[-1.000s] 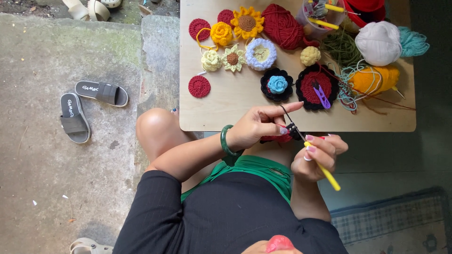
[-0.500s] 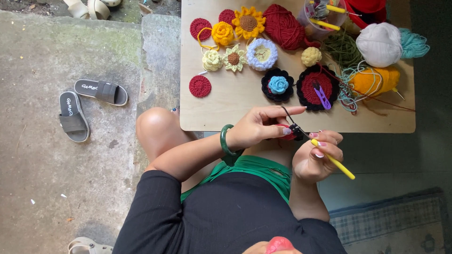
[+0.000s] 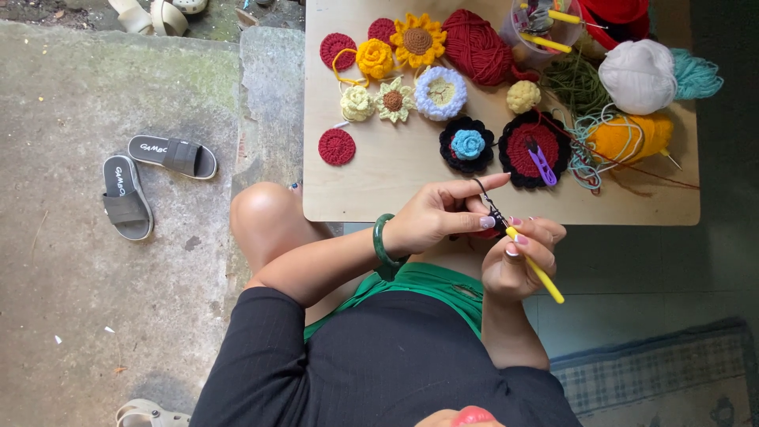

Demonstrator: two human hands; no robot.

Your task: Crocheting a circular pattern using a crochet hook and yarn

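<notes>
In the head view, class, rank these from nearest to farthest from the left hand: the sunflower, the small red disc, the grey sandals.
From the left hand:
1. Small red disc, on the table's near left part.
2. Sunflower, at the table's far edge.
3. Grey sandals, on the concrete floor, far left.

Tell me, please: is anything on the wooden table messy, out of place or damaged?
Only the loose yarn strands beside the orange yarn ball look tangled. The crocheted flowers lie flat and whole, and nothing is spilled.
</notes>
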